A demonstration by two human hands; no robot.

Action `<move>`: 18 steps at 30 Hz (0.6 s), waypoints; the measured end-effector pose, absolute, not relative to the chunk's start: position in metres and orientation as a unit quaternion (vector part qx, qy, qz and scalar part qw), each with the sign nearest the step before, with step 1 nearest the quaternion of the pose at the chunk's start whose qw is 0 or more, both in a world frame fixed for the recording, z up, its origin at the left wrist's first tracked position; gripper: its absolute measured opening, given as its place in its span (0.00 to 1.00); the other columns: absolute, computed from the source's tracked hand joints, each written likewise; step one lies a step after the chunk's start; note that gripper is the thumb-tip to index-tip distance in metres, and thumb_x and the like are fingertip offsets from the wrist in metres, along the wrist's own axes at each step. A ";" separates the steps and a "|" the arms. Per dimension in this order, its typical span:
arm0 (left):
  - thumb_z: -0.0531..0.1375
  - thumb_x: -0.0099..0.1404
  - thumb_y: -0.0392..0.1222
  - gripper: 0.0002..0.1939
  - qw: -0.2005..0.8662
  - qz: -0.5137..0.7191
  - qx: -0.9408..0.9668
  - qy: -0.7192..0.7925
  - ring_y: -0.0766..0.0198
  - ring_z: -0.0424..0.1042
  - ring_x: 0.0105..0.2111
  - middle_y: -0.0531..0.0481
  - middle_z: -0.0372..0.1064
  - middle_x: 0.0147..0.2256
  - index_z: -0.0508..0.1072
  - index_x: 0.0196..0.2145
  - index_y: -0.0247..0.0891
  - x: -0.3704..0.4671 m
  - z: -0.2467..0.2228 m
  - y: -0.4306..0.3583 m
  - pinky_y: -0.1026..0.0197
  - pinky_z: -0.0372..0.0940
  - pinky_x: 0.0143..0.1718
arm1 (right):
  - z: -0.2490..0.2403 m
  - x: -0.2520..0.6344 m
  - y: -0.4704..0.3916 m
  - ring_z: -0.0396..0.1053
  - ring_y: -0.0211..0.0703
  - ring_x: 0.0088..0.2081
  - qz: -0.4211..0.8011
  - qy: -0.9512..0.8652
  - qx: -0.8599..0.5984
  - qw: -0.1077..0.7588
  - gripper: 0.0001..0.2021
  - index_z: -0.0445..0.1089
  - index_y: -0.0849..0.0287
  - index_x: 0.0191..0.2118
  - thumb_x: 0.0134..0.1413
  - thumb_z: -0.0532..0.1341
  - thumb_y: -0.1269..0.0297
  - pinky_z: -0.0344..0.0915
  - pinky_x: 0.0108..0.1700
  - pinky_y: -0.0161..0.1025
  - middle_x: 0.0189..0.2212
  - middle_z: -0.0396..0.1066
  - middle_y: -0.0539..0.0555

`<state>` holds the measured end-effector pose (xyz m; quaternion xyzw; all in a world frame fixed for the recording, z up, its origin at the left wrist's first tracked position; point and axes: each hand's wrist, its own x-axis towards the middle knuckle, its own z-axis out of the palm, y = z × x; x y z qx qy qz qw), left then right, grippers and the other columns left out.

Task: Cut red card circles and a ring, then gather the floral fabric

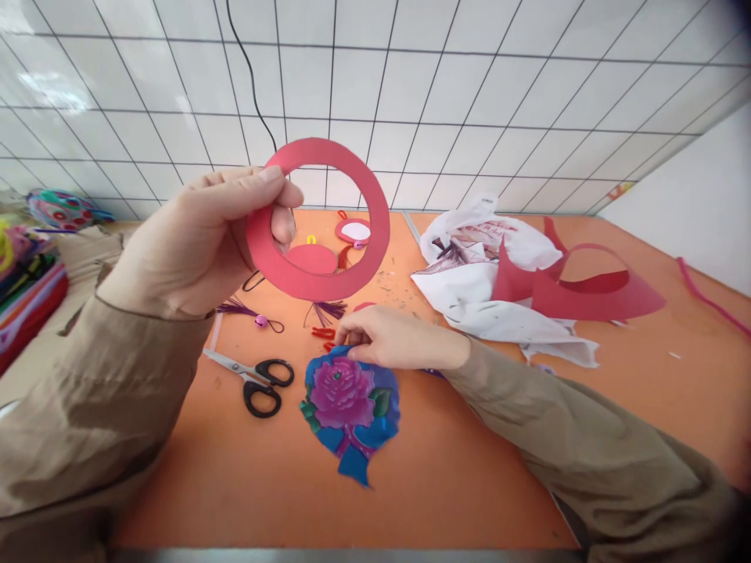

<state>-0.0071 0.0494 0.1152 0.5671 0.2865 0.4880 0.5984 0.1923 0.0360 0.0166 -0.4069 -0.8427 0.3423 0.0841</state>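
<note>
My left hand (214, 234) holds up a flat red paper ring (379, 223) above the table, thumb in front and fingers curled behind its left side. Lower down, my right hand (399, 338) pinches the top edge of a blue fabric piece (343, 399) printed with a purple rose. The fabric has an uneven cut outline and a pointed lower tip. Black-handled scissors (264, 379) lie just left of it, blades slightly apart. Small red twisted pieces (323, 333) and a purple tassel (329, 311) sit beyond my right fingertips.
On the orange table (458, 461), a white plastic bag (469, 313) and red paper offcuts (587, 293) lie at right. A red oval (310, 258) shows through the ring. A pink bell (261, 320) with cord lies left. Colourful craft materials (29, 297) sit far left; a tiled wall (469, 94) stands behind.
</note>
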 end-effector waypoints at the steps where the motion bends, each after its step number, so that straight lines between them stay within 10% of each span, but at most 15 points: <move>1: 0.54 0.64 0.34 0.13 0.595 0.489 0.568 0.290 0.68 0.64 0.19 0.49 0.65 0.17 0.75 0.27 0.28 -0.007 0.115 0.050 0.66 0.58 0.21 | 0.016 0.192 0.036 0.66 0.35 0.28 0.349 -0.842 -0.403 0.086 0.10 0.72 0.63 0.38 0.48 0.59 0.73 0.58 0.30 0.30 0.28 0.71 0.51; 18: 0.57 0.61 0.34 0.10 0.634 0.421 0.552 0.340 0.71 0.66 0.20 0.50 0.69 0.20 0.75 0.24 0.31 -0.008 0.086 0.082 0.69 0.62 0.23 | 0.017 0.198 0.043 0.66 0.37 0.29 0.401 -0.812 -0.403 0.134 0.05 0.73 0.61 0.31 0.49 0.59 0.68 0.59 0.30 0.33 0.27 0.71 0.50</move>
